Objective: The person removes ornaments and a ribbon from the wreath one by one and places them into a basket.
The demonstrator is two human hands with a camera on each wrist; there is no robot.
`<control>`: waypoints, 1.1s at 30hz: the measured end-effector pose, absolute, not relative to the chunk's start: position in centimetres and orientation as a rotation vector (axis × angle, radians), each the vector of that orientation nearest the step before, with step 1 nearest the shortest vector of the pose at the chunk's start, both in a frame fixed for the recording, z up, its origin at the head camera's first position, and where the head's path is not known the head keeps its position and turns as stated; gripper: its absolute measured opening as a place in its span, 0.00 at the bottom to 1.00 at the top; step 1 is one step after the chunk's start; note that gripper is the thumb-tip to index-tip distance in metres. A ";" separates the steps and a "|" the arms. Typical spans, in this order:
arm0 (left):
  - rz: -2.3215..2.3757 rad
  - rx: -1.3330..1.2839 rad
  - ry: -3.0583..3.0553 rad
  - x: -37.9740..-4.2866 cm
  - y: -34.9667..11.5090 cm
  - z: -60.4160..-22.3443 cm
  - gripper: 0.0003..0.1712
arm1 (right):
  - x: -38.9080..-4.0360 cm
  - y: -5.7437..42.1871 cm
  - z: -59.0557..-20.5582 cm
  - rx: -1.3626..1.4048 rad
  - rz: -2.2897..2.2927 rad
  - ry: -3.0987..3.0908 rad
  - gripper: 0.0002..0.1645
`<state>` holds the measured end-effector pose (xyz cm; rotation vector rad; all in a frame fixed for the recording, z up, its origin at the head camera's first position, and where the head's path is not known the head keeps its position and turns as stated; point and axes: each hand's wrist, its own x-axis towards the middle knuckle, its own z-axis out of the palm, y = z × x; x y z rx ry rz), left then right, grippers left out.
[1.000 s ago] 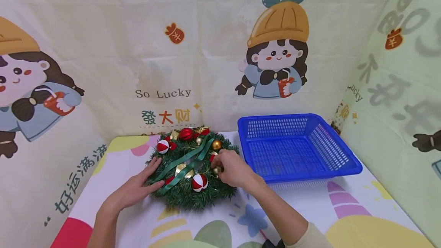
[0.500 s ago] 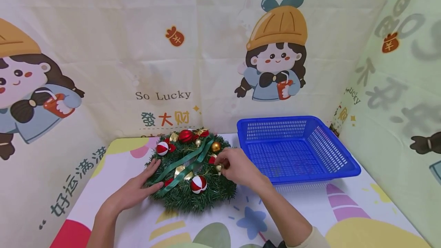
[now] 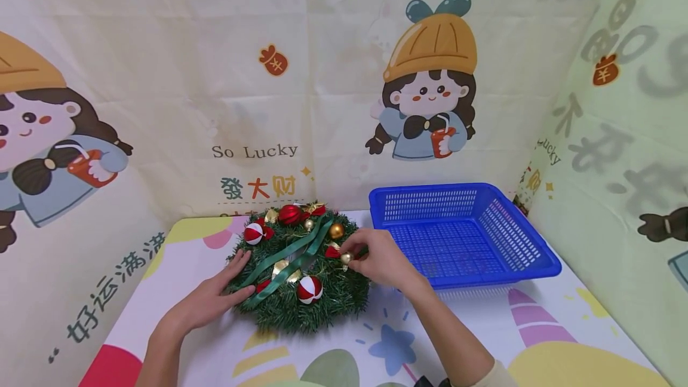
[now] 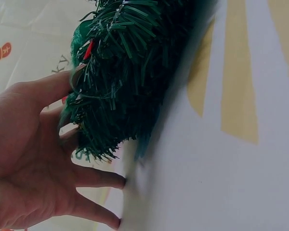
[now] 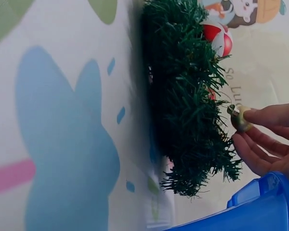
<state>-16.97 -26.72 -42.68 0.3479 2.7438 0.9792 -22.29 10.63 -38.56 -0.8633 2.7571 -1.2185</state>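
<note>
A green wreath [image 3: 322, 315] lies on the table, dressed with green ribbon, red bows and baubles. My left hand [image 3: 209, 297] rests against its left side, fingers spread; in the left wrist view two fingertips of the left hand [image 4: 43, 168] reach down to the tablecloth. On the wreath's right side my right hand [image 3: 378, 258] pinches a small gold bauble [image 3: 346, 258] between thumb and fingers. The right wrist view shows this bauble [image 5: 241, 119] just above the greenery. Beside it are a red bow [image 3: 332, 252], an orange-gold bauble [image 3: 336, 230] and a red-and-white ball [image 3: 310, 289].
A blue plastic basket [image 3: 543, 270] stands right of the wreath, its near left corner close to my right hand. Cloth with cartoon prints [image 3: 344, 106] hangs behind and at both sides. A patterned cloth [image 3: 462, 345] covers the table.
My right hand has shifted slightly right and up, and the small gold bauble has moved right with it, now showing more clearly at the fingertips. My left hand has stayed in place.
</note>
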 end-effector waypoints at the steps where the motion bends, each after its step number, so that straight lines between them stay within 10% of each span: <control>1: 0.980 0.351 2.745 -17.0 -26.7 -42.7 0.50 | -22.3 10.7 -38.6 -0.853 -1.236 2.750 0.13; 33: 0.968 0.327 2.726 -17.1 -26.9 -42.9 0.51 | -21.7 14.5 -37.6 -0.612 -1.552 2.656 0.13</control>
